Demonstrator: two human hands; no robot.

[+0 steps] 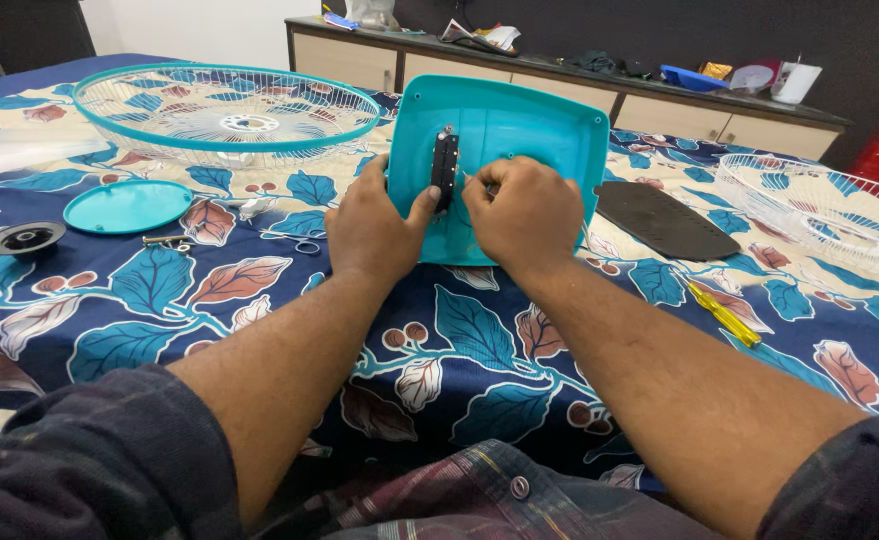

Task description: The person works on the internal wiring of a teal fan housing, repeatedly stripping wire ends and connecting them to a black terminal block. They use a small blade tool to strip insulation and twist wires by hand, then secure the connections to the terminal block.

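the left hand (371,228) is bracing the teal rounded-rectangular plastic fan base (519,135), which is lying propped on the leaf-patterned blue cloth (459,350) in front of the person; its fingers are curled round the base's left edge while the thumb is pressing on the small black oblong switch block (445,165) mounted on the base. the right hand (525,212) is closed just beside that block, seemingly pinching something small at its fingertips, though what it is gripping is hidden.

to do this well, the thumb should be keeping the block flat and square so it is not twisting, and the right hand's fingers should be working close and straight-on, with the base held steady against the cloth. a yellow-handled screwdriver (724,314) is lying near the right forearm, and a black flat plate (661,220) is resting just beside the base.
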